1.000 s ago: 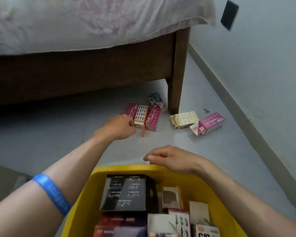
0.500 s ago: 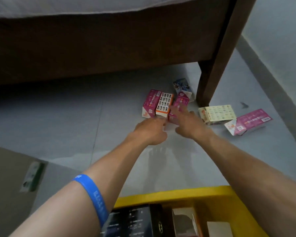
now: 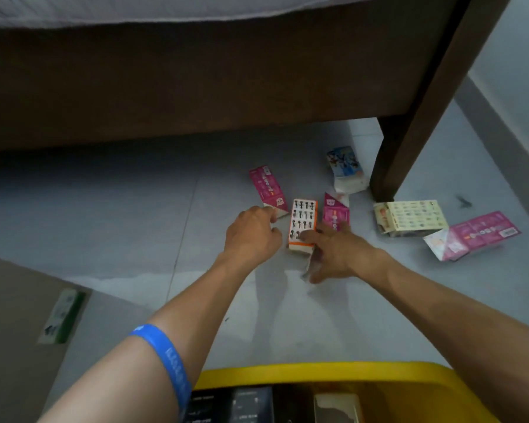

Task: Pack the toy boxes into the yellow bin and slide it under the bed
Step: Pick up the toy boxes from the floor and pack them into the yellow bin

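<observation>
Several toy boxes lie on the grey floor in front of the bed (image 3: 196,87). My left hand (image 3: 252,236) is curled, its fingertips touching the near end of a pink box (image 3: 266,187). My right hand (image 3: 333,254) is spread flat, with fingers resting on an orange-and-white box (image 3: 303,218) and on a second pink box (image 3: 335,213). A blue-and-white box (image 3: 345,169) stands by the bed leg (image 3: 409,132). To the right lie a cream box (image 3: 413,216) and a pink box (image 3: 477,235). The yellow bin (image 3: 318,372) sits at the bottom edge with boxes inside.
A dark gap runs under the bed frame along the floor. A brown sheet (image 3: 9,315) carrying a green-and-white label (image 3: 61,315) covers the floor at the left. The wall and its grey skirting (image 3: 501,123) rise at the right.
Both hands left the bin and reached forward to the boxes by the bed leg. The left pink box now lies apart from the orange-and-white one. My view has dropped closer to the floor.
</observation>
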A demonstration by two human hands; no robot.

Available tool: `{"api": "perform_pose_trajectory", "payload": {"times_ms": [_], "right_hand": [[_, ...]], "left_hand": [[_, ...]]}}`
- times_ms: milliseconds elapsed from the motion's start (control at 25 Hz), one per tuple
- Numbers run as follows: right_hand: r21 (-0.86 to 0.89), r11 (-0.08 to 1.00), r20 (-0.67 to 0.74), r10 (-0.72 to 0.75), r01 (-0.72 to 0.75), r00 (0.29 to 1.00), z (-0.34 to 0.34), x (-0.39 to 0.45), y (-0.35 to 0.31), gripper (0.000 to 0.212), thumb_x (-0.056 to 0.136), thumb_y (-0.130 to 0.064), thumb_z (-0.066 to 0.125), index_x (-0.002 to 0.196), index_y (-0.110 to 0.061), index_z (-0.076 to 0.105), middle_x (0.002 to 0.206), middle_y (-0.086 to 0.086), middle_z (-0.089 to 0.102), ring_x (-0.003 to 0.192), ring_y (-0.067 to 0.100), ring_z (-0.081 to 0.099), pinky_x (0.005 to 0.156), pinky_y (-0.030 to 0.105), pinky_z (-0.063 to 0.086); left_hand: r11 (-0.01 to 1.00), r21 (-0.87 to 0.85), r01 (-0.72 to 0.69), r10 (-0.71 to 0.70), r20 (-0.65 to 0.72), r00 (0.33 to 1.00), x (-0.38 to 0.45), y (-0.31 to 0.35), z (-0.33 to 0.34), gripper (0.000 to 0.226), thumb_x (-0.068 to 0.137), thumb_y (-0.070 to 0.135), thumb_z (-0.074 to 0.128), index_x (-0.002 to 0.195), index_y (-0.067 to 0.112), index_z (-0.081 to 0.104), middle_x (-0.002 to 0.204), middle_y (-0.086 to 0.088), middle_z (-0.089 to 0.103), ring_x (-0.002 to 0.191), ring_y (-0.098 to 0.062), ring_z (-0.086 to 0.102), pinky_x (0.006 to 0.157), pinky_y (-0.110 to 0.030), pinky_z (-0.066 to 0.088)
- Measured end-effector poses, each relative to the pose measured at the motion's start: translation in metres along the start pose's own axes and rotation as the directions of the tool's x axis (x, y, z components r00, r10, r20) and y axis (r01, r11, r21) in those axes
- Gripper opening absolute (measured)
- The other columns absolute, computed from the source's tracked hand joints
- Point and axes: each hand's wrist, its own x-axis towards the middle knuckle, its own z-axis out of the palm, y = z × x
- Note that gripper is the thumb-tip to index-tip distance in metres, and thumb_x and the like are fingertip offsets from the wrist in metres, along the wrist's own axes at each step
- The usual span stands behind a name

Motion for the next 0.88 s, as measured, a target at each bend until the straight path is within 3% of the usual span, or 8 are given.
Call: {"api": "perform_pose_trajectory", "payload": {"times_ms": [120,240,320,440,600,680,760,880], "right_hand": [[-0.019,0.993,0.002,-0.114,0.114,0.994,0.013,-0.035,0.005,0.074,0.071,-0.054,0.075,0.138,-0.037,0.047,0.147,-0.001,0.042,0.130,0.031,0.042,0.097,0.039,0.045],[0.118,0.993,-0.284,0.027,0.007,0.959,0.025,-0.045,0.013,0.052,0.080,-0.046,0.072,0.125,-0.025,0.057,0.129,0.008,0.050,0.110,0.028,0.053,0.084,0.038,0.050],[0.210,0.969,-0.288,0.188,-0.130,0.939,0.029,-0.043,0.024,0.074,0.077,-0.052,0.073,0.138,-0.024,0.042,0.132,0.010,0.043,0.114,0.031,0.050,0.087,0.042,0.050],[0.126,0.982,-0.121,0.159,-0.144,0.980,0.039,-0.037,0.033,0.102,0.075,-0.046,0.076,0.153,-0.030,0.013,0.143,0.010,0.036,0.116,0.034,0.054,0.091,0.043,0.051],[0.007,0.977,-0.070,0.211,-0.211,0.975,0.041,-0.035,0.041,0.123,0.068,-0.028,0.083,0.154,-0.039,-0.005,0.126,0.014,0.049,0.107,0.038,0.061,0.071,0.039,0.047],[-0.002,0.974,-0.097,0.224,-0.225,0.970,0.036,-0.038,0.040,0.118,0.066,-0.031,0.083,0.152,-0.039,0.003,0.120,0.015,0.056,0.103,0.037,0.063,0.067,0.036,0.044],[0.074,0.975,-0.160,0.219,-0.210,0.962,0.035,-0.040,0.038,0.092,0.072,-0.039,0.078,0.144,-0.034,0.022,0.119,0.015,0.059,0.101,0.035,0.063,0.068,0.036,0.045],[0.283,0.949,-0.241,0.208,-0.136,0.948,0.037,-0.051,0.038,0.071,0.078,-0.041,0.075,0.135,-0.031,0.035,0.125,0.014,0.055,0.106,0.035,0.061,0.076,0.038,0.049]], "left_hand": [[0.908,0.261,-0.327,0.257,0.270,0.928,0.007,0.013,0.014,0.078,0.081,0.022,0.070,0.150,0.028,0.033,0.157,-0.010,0.029,0.139,-0.033,0.030,0.102,-0.047,0.037],[0.736,0.334,-0.588,0.351,0.555,0.754,0.004,0.025,0.035,0.099,0.082,0.012,0.072,0.156,0.037,0.011,0.164,-0.002,0.012,0.148,-0.032,0.011,0.106,-0.049,0.038],[0.753,0.352,-0.557,0.340,0.517,0.786,0.002,0.035,0.045,0.092,0.085,0.014,0.069,0.155,0.032,0.014,0.154,-0.007,0.032,0.138,-0.036,0.026,0.096,-0.045,0.045],[0.703,0.490,-0.516,0.297,0.457,0.839,-0.008,0.044,0.043,0.075,0.086,0.046,0.067,0.147,0.020,0.031,0.137,-0.012,0.051,0.125,-0.034,0.041,0.095,-0.043,0.038],[0.790,0.480,-0.381,0.262,0.298,0.918,-0.034,0.046,-0.009,0.075,0.081,0.072,0.057,0.130,0.017,0.047,0.125,-0.012,0.055,0.110,-0.031,0.055,0.082,-0.038,0.040],[0.891,0.349,-0.291,0.251,0.155,0.955,-0.056,0.045,-0.045,0.072,0.079,0.065,0.064,0.132,0.019,0.045,0.124,-0.008,0.059,0.106,-0.031,0.059,0.079,-0.038,0.043],[0.953,0.132,-0.272,0.259,0.104,0.960,-0.083,0.046,-0.073,0.077,0.077,0.058,0.069,0.139,0.027,0.035,0.119,-0.002,0.063,0.097,-0.025,0.063,0.076,-0.037,0.051],[0.904,-0.157,-0.398,0.417,0.115,0.902,-0.135,0.052,-0.108,0.087,0.073,0.067,0.062,0.145,0.047,0.018,0.103,0.017,0.058,0.083,-0.003,0.064,0.066,-0.028,0.058]]}}
